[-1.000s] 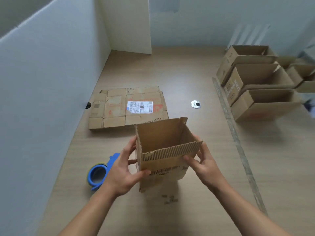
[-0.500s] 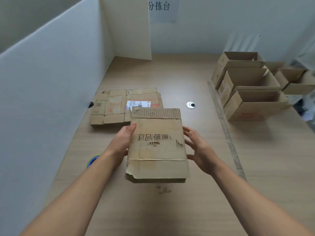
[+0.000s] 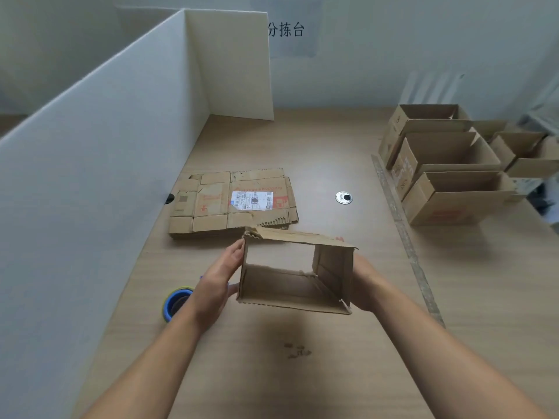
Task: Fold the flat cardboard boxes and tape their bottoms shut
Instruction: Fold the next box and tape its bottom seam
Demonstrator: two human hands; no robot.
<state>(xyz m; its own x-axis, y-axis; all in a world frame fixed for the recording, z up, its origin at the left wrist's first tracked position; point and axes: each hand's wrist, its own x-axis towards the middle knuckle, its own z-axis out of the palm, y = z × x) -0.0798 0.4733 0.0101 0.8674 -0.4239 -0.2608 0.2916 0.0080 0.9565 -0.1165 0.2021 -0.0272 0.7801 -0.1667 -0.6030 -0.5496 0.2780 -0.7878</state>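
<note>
Cardboard box (image 3: 287,290) sits in the air just above the table (image 3: 317,382), its open end turned toward the camera. Left hand (image 3: 217,279) lies flat against the left wall, fingers straight. Right hand (image 3: 364,282) presses the right wall, but its fingers are hidden behind the box, so its grip cannot be told. Beyond lies a stack of flat cardboard (image 3: 211,207); a blue tape roll (image 3: 176,302) peeks out beside the left wrist. Folded boxes (image 3: 447,164) stand far right.
</note>
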